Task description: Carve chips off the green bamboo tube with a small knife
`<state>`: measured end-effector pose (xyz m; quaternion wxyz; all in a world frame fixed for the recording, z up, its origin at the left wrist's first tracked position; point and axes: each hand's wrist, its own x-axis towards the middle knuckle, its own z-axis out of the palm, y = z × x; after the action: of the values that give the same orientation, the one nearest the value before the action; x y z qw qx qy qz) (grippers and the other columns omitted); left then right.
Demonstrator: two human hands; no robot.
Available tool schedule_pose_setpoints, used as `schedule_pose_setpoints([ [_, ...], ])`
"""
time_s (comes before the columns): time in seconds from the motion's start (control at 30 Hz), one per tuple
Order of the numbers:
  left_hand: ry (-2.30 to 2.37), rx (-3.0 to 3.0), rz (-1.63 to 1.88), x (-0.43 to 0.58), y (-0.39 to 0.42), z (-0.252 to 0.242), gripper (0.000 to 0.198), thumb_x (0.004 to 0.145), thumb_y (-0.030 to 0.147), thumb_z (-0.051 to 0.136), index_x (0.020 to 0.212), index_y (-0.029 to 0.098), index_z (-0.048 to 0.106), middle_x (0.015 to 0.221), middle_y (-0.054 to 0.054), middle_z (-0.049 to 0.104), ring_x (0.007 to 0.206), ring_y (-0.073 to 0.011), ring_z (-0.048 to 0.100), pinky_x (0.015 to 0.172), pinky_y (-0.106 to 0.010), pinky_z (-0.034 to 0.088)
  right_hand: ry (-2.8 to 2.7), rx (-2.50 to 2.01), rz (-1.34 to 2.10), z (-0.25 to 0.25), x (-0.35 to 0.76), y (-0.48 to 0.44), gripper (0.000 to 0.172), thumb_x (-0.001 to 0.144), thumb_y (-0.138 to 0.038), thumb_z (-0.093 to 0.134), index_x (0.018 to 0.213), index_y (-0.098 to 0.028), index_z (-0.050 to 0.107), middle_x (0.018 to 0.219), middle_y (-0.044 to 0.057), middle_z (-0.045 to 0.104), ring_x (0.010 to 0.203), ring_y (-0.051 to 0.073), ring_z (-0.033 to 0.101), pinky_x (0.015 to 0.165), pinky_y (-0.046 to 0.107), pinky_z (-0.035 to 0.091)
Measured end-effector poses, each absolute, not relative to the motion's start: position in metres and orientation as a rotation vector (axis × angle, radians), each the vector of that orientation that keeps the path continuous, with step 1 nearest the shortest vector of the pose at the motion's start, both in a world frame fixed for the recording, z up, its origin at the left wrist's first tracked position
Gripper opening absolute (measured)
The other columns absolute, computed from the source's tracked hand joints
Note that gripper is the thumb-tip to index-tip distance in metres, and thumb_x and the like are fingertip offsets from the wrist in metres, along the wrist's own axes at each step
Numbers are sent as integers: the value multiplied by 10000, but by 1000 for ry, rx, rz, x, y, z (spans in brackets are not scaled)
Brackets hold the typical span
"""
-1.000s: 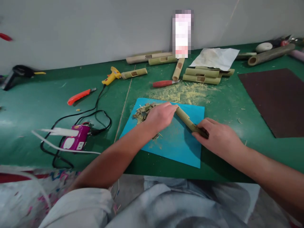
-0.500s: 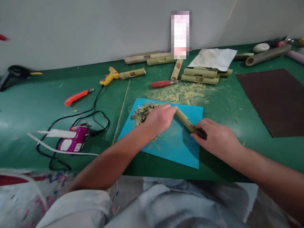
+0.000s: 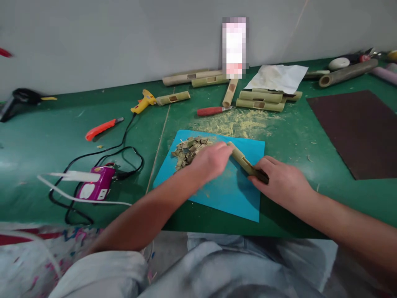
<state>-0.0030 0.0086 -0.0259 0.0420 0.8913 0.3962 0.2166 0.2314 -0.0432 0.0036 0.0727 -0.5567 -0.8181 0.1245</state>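
A pale green bamboo tube [image 3: 238, 154] with a notch cut in its side slants over the blue sheet [image 3: 245, 207]. My right hand [image 3: 283, 180] is wrapped round its near end, where a darker piece shows under the fingers. At the far end of the tube is my left hand [image 3: 214, 160], its fingers closed against the rim; the fingertips are partly hidden. A heap of bamboo chips [image 3: 187, 151] lies on the sheet just beyond my left hand.
Behind the sheet lie a red-handled knife [image 3: 211, 111], shavings [image 3: 242, 124] and several notched bamboo tubes [image 3: 259, 104]. At left are an orange box cutter [image 3: 104, 128], a yellow glue gun [image 3: 142, 102] and a corded purple power adapter [image 3: 97, 182]. A dark brown board [image 3: 356, 132] lies right.
The view has shifted very slightly. Both hands stay at the two ends of the bamboo tube, with my left hand moved only a little at the far end.
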Motion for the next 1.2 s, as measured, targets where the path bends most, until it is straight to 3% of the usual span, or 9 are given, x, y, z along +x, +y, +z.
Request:
schedule_pose_setpoints([
  [1.2, 1192, 2769, 518, 0, 2, -22, 377, 1040, 231, 303, 1155, 125, 646, 908, -99, 672, 813, -198, 662, 719, -300, 549, -2484, -1632, 466, 4, 227, -44, 145, 842, -275, 606, 786, -223, 482, 819, 16, 594, 634, 147, 542, 552, 290, 279],
])
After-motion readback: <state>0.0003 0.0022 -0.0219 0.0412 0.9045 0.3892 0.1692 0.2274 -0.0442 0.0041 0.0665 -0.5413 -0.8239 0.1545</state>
